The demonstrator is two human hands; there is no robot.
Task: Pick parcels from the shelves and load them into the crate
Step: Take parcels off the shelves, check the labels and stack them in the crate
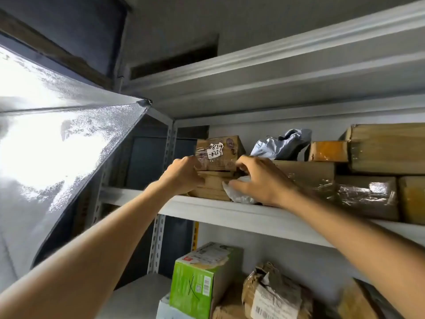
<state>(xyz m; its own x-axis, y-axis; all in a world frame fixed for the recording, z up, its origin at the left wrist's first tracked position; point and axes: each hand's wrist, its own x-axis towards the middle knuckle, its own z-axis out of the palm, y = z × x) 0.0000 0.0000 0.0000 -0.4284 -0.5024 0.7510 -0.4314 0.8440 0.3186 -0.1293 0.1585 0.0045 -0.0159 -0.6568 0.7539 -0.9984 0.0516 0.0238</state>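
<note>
Parcel stack (pixel 213 183): small cardboard boxes piled at the left end of the upper shelf (pixel 207 209), with a labelled box (pixel 218 153) on top. The stack sits between the two sets of fingers.

Left hand (pixel 184 173): fingers curled onto the stack's left face, gripping it. Right hand (pixel 259 180): fingers curled round the stack's right edge, gripping it, with the palm over a white bag (pixel 239 194).

Handling, as judged: the boxes look stiff and probably light. Their glossy tape wrap may be slippery. The pile is loose, so its layers could slide apart. Take hold low on both sides, below the labelled box, press inward evenly and keep the pile level.

Surroundings: a taped carton (pixel 305 173) lies just beyond the right fingers, leaving little room there. A grey bag (pixel 282 143) rests above and behind them. The white bag is soft and may drag out with the stack. A perforated post (pixel 170 143) stands just beyond the left fingers. A green box (pixel 197 282) stands well below both hands.
</note>
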